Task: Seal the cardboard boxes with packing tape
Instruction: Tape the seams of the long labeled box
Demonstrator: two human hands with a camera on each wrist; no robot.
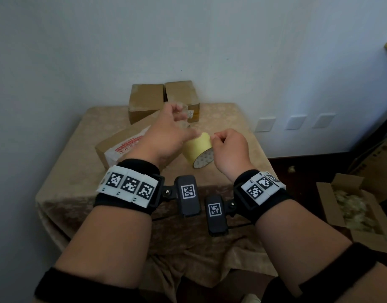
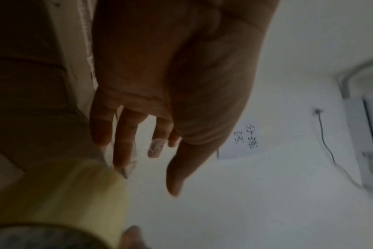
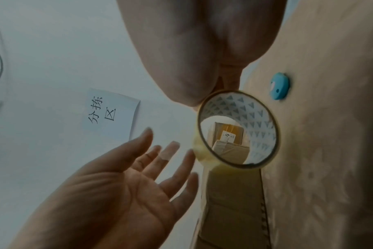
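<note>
Beige-clothed table (image 1: 232,119): right hand (image 1: 228,149) pinches pale-yellow packing-tape roll (image 1: 198,147); left hand (image 1: 166,136) released, clear tape stuck to fingers (image 2: 155,148). Risk: strip self-sticks, missing brown cardboard box (image 1: 120,147) at 9 o'clock.

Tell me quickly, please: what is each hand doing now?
Left hand: open, fingers spread, clear tape stuck on fingertips.
Right hand: closed on the tape roll.

black wristbands (image 1: 131,184), white coded tags, black wrist cameras (image 1: 188,194).
</note>
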